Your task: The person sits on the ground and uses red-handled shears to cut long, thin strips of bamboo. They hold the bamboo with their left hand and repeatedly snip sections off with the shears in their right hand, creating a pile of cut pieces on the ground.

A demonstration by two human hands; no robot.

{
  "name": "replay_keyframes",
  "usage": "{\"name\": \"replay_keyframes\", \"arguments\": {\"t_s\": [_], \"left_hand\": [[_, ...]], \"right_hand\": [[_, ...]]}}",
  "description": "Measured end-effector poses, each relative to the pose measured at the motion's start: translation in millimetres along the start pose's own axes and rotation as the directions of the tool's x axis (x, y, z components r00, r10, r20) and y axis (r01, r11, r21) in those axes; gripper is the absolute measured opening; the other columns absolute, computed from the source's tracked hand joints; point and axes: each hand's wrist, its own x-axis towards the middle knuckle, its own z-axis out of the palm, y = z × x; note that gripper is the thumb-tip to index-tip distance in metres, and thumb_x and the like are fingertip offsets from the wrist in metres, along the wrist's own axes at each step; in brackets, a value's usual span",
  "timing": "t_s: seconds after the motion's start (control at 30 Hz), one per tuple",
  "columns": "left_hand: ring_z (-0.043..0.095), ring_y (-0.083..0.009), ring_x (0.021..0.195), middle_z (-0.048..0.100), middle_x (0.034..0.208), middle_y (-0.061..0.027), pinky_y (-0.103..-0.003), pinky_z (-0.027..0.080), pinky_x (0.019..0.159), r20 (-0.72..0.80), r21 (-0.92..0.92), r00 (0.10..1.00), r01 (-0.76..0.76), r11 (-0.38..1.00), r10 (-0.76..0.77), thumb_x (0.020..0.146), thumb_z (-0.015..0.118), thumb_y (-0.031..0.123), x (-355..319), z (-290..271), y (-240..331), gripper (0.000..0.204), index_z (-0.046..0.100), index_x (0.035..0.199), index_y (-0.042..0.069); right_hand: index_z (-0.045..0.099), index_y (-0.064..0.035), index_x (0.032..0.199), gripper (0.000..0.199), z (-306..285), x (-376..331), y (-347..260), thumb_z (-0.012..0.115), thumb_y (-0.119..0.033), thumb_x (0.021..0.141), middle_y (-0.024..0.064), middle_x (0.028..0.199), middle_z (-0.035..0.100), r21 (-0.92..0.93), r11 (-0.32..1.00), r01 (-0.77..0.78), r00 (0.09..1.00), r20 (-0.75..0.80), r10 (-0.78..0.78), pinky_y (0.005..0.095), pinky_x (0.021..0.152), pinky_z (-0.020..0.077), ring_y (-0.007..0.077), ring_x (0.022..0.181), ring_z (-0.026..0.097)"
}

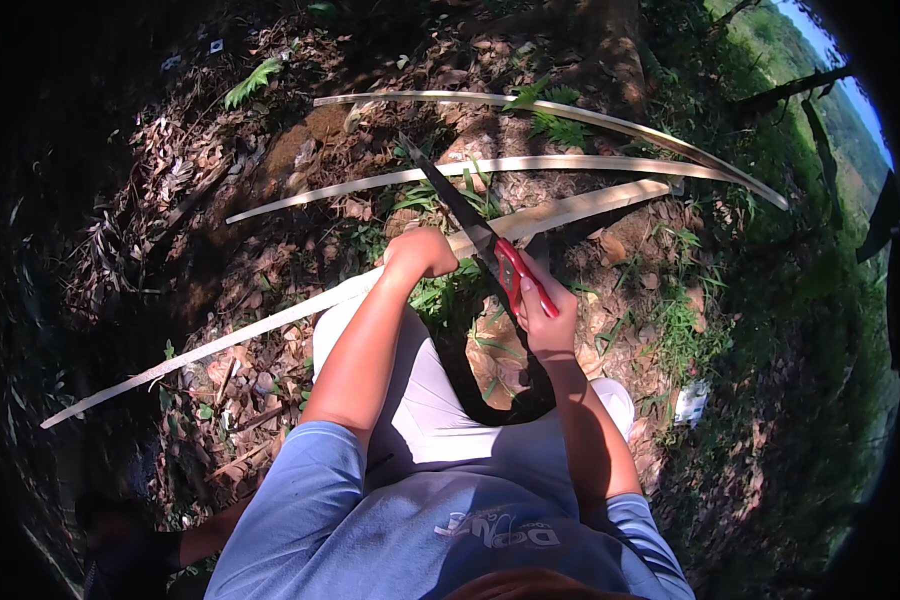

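Observation:
My left hand [420, 252] is closed around a long, pale wooden strip [220, 343], which slants from the lower left up to the right across my front. In my right hand [548, 315] is a hand saw [458, 205], gripped by its red handle. Its dark, tapering blade points up and to the left, crossing the strip just right of my left fist. Whether the teeth touch the wood I cannot tell. Beyond my hands, two more pale strips lie on the ground, a nearer strip [510, 165] and a farther strip [590, 117], meeting at the right.
Dry leaves [180, 170] and soil cover the ground, with green plants [695, 330] at the right and a fern leaf [253, 83] at the far left. A white scrap [691, 402] lies right of my knee. Dark shapes at lower left are hard to make out.

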Motion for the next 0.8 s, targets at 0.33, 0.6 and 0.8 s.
{"name": "replay_keyframes", "arguments": {"t_s": [0.33, 0.6, 0.8], "left_hand": [[0.073, -0.0401, 0.119, 0.075, 0.124, -0.0253, -0.048, 0.058, 0.100, 0.060, 0.009, 0.998, 0.007, 1.000, -0.007, 0.073, 0.062, 0.017, 7.1, 5.1, -0.6, 0.050, 0.079, 0.115, -0.003], [0.077, -0.0404, 0.101, 0.076, 0.107, -0.0283, -0.050, 0.060, 0.089, 0.074, -0.010, 0.989, -0.124, 0.992, 0.125, 0.065, 0.059, 0.016, 32.4, 18.2, -11.1, 0.044, 0.080, 0.098, -0.005], [0.076, -0.0419, 0.110, 0.077, 0.115, -0.0258, -0.055, 0.059, 0.093, 0.105, 0.032, 0.990, -0.099, 0.995, 0.095, 0.070, 0.060, 0.017, 34.9, 16.1, -9.0, 0.045, 0.080, 0.106, -0.003]], "right_hand": [[0.061, 0.0003, 0.150, 0.050, -63.7, -104.2, -7.2, 0.060, -0.027, 0.109, -0.0001, 0.094, 0.069, -0.038, 0.980, -0.193, 0.981, 0.006, 0.194, 0.0210, 0.060, 0.0425, 0.0042, 0.069, 0.054], [0.058, 0.0093, 0.147, 0.053, -131.0, -208.6, -41.3, 0.060, -0.026, 0.108, -0.0019, 0.069, 0.059, -0.292, 0.954, -0.069, 0.996, -0.070, 0.051, 0.0197, 0.058, 0.0375, 0.0024, 0.058, 0.048], [0.061, 0.0041, 0.148, 0.047, -73.4, -134.4, -25.5, 0.063, -0.019, 0.107, 0.0016, 0.087, 0.068, -0.166, 0.976, -0.138, 0.990, -0.037, 0.134, 0.0215, 0.066, 0.0431, 0.0045, 0.071, 0.054]]}}
